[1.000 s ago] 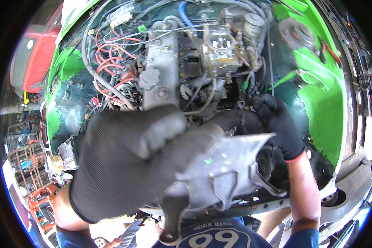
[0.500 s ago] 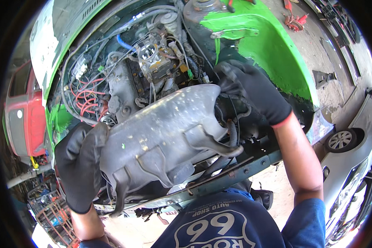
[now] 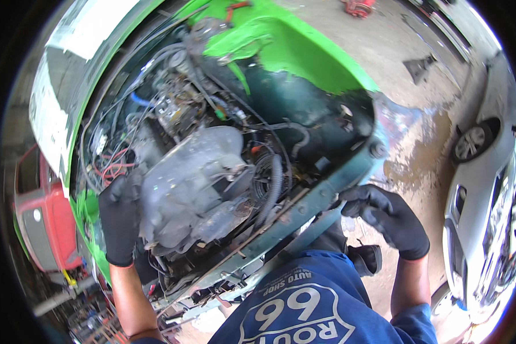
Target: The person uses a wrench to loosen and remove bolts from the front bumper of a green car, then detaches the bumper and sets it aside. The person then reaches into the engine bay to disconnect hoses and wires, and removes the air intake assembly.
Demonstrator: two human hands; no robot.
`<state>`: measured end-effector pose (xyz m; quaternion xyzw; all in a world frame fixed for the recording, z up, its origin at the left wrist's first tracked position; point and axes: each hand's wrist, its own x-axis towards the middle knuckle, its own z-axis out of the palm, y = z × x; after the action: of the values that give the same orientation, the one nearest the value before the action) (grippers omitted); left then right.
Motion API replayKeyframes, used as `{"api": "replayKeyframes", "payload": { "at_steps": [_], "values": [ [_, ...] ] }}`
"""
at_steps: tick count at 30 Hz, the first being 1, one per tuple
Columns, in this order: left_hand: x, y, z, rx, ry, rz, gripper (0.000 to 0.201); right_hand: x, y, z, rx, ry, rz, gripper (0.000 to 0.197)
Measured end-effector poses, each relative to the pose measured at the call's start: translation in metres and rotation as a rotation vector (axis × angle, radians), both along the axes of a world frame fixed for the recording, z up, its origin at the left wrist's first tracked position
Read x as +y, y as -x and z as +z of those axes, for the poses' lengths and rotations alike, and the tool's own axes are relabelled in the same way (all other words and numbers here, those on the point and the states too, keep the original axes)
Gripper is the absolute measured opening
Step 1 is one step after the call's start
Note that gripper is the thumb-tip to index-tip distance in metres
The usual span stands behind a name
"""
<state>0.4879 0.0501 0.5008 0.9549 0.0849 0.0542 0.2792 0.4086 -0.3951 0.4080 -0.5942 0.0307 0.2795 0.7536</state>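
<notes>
A curved dark grey plastic cover, like a fan shroud (image 3: 186,175), leans over the front of the engine bay. My left hand (image 3: 120,209), in a black work glove, is closed on its left edge. Apart from the cover, my gloved right hand (image 3: 384,215) hovers beside the dark green front crossmember (image 3: 304,215). Its fingers are loosely bent and spread, with nothing seen in them. A black corrugated hose (image 3: 274,183) runs just right of the cover. Behind lies the engine, with its carburetor (image 3: 172,112) and red wires (image 3: 114,166); the cover hides part of it.
A bright green fender (image 3: 304,46) borders the bay at the far right. The raised hood (image 3: 69,63) stands at the left. A silver car (image 3: 481,189) is parked at the right, a red vehicle (image 3: 51,223) at the left. A black metal part (image 3: 419,67) lies on the concrete floor.
My right hand has let go of the cover's far right side and moved down to the front crossmember. The cover has tilted and dropped lower into the bay. The view has shifted.
</notes>
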Motion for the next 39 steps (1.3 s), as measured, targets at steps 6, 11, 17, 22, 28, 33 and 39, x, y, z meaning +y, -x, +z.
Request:
{"api": "replayKeyframes", "payload": {
  "at_steps": [6, 11, 17, 22, 28, 33, 39],
  "values": [
    [0.045, -0.018, -0.023, -0.127, -0.252, -0.253, 0.034, -0.047, 0.057, -0.051, -0.063, 0.399, -0.073, 0.033],
    [0.072, -0.033, -0.033, -0.01, 0.019, -0.16, 0.035, -0.014, 0.096, -0.117, -0.331, 0.839, -0.074, 0.04],
    [0.032, -0.003, -0.02, -0.22, -0.477, -0.378, 0.035, 0.049, 0.044, -0.18, -0.744, 1.134, 0.147, 0.025],
    [-0.022, 0.043, -0.016, -0.06, -0.189, -0.074, 0.037, 0.073, 0.011, -0.234, -0.593, 0.955, 0.649, 0.025],
    [-0.048, 0.073, -0.019, -0.103, -0.055, 0.05, 0.027, 0.077, -0.014, -0.282, -0.7, 0.68, 0.895, 0.046],
    [-0.053, 0.086, -0.016, -0.081, -0.135, 0.091, 0.026, 0.061, -0.022, -0.282, -0.658, 0.757, 0.895, 0.054],
    [-0.052, 0.093, -0.018, -0.096, -0.071, 0.023, 0.026, 0.035, -0.009, -0.274, -0.659, 0.725, 0.536, 0.061]
  ]
}}
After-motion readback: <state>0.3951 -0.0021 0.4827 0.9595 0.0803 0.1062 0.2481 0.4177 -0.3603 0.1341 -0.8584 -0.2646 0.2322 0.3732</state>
